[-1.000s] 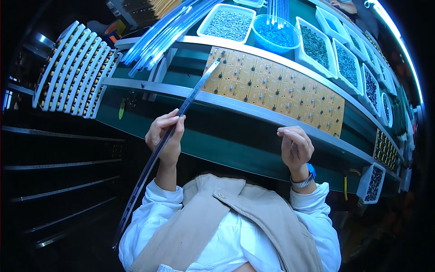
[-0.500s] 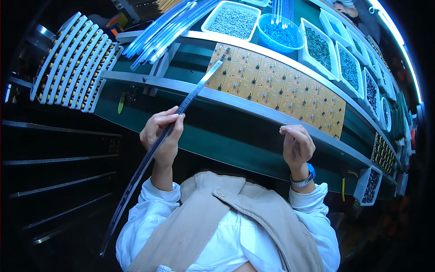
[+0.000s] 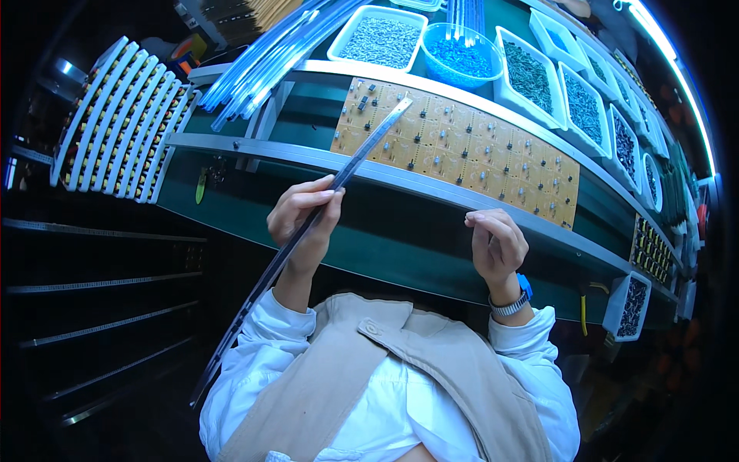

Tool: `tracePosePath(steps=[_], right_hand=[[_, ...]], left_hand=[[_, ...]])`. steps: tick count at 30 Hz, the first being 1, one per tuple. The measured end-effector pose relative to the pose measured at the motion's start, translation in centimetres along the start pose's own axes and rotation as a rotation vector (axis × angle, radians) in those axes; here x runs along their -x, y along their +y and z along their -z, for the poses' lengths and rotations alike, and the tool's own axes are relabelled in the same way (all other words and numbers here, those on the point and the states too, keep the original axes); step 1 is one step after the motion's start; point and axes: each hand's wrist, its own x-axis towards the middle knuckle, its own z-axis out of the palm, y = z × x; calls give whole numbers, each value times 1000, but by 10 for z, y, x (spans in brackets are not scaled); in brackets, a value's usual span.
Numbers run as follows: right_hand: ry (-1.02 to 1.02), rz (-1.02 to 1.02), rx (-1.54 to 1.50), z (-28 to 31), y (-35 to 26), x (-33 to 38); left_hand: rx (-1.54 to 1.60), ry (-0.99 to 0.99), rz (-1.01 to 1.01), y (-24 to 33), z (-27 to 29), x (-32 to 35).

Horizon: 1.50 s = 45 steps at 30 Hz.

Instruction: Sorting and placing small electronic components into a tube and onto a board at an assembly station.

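Note:
My left hand (image 3: 306,219) pinches a long, narrow component tube (image 3: 269,273) between thumb and fingers. Dark pieces show through the clear wall of the tube. It slants from beside my left sleeve up to the tan circuit board panel (image 3: 477,158), its upper end over the panel's left part. Two black chips (image 3: 367,96) sit near that panel's upper left corner, left of the tube end. Small black and silver parts stand in rows across the panel. My right hand (image 3: 499,242) hovers before the front rail with its fingertips together; whatever lies between them is too small to make out.
An aluminium rail (image 3: 431,189) runs along the bench front. White bins of small parts (image 3: 381,38) and a clear blue bowl (image 3: 462,61) line the back. Clear tubes (image 3: 269,65) lie at upper left, beside a rack of loaded boards (image 3: 123,123). Yellow-handled pliers (image 3: 583,314) hang at right.
My left hand has moved right with the tube, whose upper end has shifted right over the panel, away from the two chips. My right hand keeps its pinch. The whole view has shifted slightly.

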Motion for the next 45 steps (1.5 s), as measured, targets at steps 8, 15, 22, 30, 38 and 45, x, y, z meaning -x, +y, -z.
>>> tracePosePath(steps=[8, 15, 22, 30, 38, 45], right_hand=[[4, 15, -14, 2, -3, -3], [8, 10, 2, 5, 0, 0], [7, 9, 11, 5, 1, -1], [73, -5, 59, 10, 1, -3], [81, 8, 36, 12, 1, -1], [85, 15, 37, 13, 0, -2]], left_hand=[[-111, -58, 133, 25, -12, -21], [-180, -118, 141, 40, 4, -13], [-126, -72, 69, 16, 13, 14], [14, -113, 23, 19, -35, -5], [-27, -193, 142, 41, -48, -19], [-37, -208, 141, 41, -35, -7]])
